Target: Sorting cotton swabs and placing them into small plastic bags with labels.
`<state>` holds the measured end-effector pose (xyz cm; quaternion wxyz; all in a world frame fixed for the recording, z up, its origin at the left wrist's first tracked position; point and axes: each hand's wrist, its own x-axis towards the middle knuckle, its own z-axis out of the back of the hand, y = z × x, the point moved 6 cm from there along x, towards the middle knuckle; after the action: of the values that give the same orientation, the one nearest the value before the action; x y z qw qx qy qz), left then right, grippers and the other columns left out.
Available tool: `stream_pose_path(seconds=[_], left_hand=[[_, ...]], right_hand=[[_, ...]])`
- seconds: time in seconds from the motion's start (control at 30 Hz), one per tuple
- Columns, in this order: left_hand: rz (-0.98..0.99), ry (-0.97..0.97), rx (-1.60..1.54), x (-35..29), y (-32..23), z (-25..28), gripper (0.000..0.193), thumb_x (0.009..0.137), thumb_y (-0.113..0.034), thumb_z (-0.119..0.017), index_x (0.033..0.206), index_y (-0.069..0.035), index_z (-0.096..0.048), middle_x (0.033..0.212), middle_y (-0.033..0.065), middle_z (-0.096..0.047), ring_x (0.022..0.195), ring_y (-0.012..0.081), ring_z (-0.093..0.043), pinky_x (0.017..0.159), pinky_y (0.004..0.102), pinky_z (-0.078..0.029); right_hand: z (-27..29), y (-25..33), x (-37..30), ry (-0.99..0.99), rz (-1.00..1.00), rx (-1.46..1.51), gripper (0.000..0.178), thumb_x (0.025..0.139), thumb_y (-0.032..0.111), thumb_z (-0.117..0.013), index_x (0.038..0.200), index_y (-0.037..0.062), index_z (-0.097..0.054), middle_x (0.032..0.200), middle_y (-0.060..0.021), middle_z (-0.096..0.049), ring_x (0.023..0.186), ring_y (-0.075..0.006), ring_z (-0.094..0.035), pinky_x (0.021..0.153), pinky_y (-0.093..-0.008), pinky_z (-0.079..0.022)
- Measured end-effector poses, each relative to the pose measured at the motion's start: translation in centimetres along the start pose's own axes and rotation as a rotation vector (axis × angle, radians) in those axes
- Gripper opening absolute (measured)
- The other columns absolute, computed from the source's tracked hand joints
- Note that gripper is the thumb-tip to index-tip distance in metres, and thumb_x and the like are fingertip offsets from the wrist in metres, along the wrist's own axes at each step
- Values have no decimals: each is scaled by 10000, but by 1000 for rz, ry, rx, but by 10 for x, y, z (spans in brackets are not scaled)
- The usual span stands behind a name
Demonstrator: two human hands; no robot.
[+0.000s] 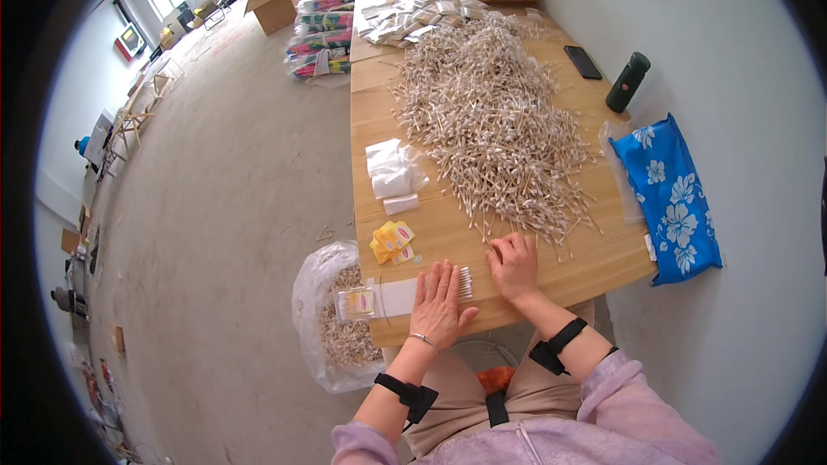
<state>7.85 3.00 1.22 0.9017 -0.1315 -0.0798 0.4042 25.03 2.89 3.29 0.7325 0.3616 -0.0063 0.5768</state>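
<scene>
My left hand (pixel 438 308) lies flat, fingers stretched out, on a white paper strip (pixel 397 298) at the table's near edge. Out from under its right side stick the white tips of a row of cotton swabs (pixel 466 282). At the strip's left end is a small clear packet of swabs with a yellow label (pixel 356 302), partly past the table edge. My right hand (pixel 515 267) is curled closed at the near edge of a large heap of loose cotton swabs (pixel 500 120). Its fingertips bend inward, and whatever they pinch is hidden.
Yellow printed cards (pixel 393 242) and folded white plastic bags (pixel 394 170) lie along the left edge. Filled packets (pixel 422 13) are piled at the far end. A phone (pixel 583 62), dark bottle (pixel 628 83) and blue flowered pouch (pixel 668 198) line the right. A bag of swabs (pixel 312 293) stands below.
</scene>
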Motion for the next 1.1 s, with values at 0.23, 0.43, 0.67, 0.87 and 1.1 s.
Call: stream_pose_path(seconds=[0.23,0.43,0.67,0.87,1.1], left_hand=[[5,-66,-147,3,5,5,772,885,-433,-560,1464,-18,-263,1520,187,-263,1432,327,-193,1168,454,-126],[259,-502,-885,2,36,4,497,953,-124,-495,1406,25,-357,1448,206,-383,1357,306,-359,1126,391,-279],[381,-651,-1447,5,61,-26,435,1016,-155,-383,1410,28,-357,1451,150,-391,1358,245,-357,1135,356,-258],[366,-690,-1633,2,64,-37,456,1040,-226,-355,1418,28,-345,1464,122,-378,1375,226,-331,1148,352,-231],[374,-675,-1663,3,58,-29,497,1039,-289,-361,1420,29,-340,1468,130,-371,1376,227,-329,1146,356,-237]], right_hand=[[-10,4,15,37,7,-108,72,762,124,-690,821,96,-661,869,-48,-567,888,-264,-518,808,-386,-429],[-24,34,13,183,161,-71,72,774,123,-661,845,109,-657,901,-47,-555,916,-261,-513,818,-387,-427],[-21,38,-2,101,157,41,90,798,99,-647,886,108,-668,937,-56,-558,927,-266,-508,836,-391,-409],[-37,40,-10,282,132,85,172,781,90,-588,919,143,-678,993,-32,-553,989,-253,-499,860,-399,-413],[-37,57,-19,254,112,46,185,769,80,-585,915,150,-674,1039,-29,-549,1039,-254,-488,871,-417,-398]])
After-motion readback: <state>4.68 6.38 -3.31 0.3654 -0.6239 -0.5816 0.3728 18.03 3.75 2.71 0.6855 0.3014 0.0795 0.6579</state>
